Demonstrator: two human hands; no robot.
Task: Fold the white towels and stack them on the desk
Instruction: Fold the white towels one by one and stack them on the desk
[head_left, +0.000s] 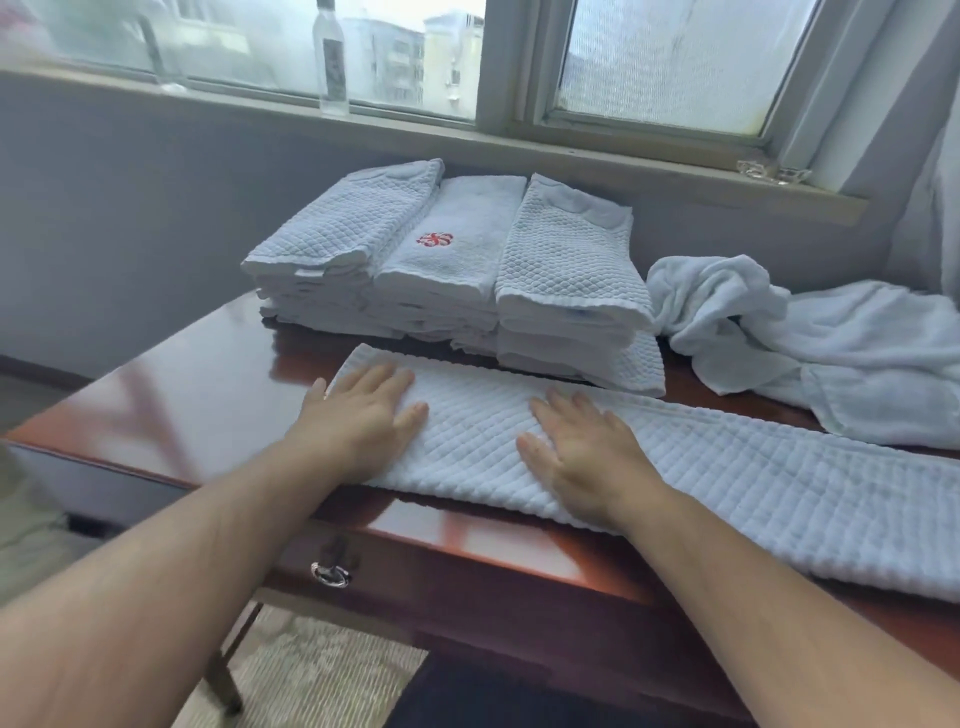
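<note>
A long white waffle-textured towel (727, 467) lies folded into a strip along the front of the reddish wooden desk (208, 395). My left hand (363, 415) rests flat on its left end, fingers spread. My right hand (582, 447) presses flat on the strip a little to the right. Behind the strip stand stacks of folded white towels (447, 270), the middle one bearing a red emblem (435, 239). A heap of unfolded white towels (810, 343) lies at the right.
A clear glass bottle (331, 57) stands on the window sill above the wall behind the desk. A small glass object (774, 170) sits on the sill at the right. A drawer pull (330, 574) hangs on the desk front.
</note>
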